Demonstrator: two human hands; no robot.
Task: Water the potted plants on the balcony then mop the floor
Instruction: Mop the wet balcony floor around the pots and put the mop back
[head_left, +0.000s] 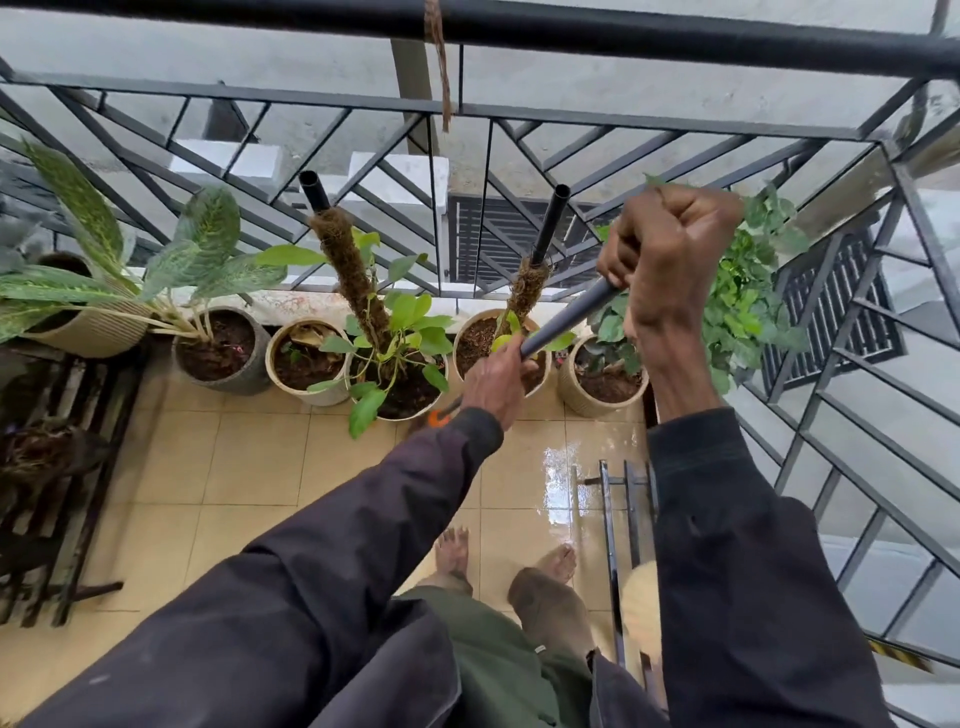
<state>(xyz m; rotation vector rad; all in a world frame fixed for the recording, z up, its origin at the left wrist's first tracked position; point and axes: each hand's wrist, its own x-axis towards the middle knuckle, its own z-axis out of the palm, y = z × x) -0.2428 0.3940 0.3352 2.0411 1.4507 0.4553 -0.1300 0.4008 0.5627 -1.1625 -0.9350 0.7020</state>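
Note:
Both my hands grip a grey mop handle (571, 317) that slants down toward the pots. My right hand (670, 260) is closed around its upper end, near the railing. My left hand (496, 382) is closed around it lower down, in front of a pot. An orange part (441, 417) of the mop shows just below my left wrist; the mop head is hidden behind my arm. Several potted plants stand in a row along the railing base, among them a grey pot (223, 348) and a beige pot with a moss pole (400, 384).
A black metal railing (467, 111) encloses the balcony ahead and on the right. A dark slatted rack (57, 467) stands at the left. The tiled floor (561, 473) shines wet near my bare feet (556, 564). A metal frame (615, 525) lies at the right.

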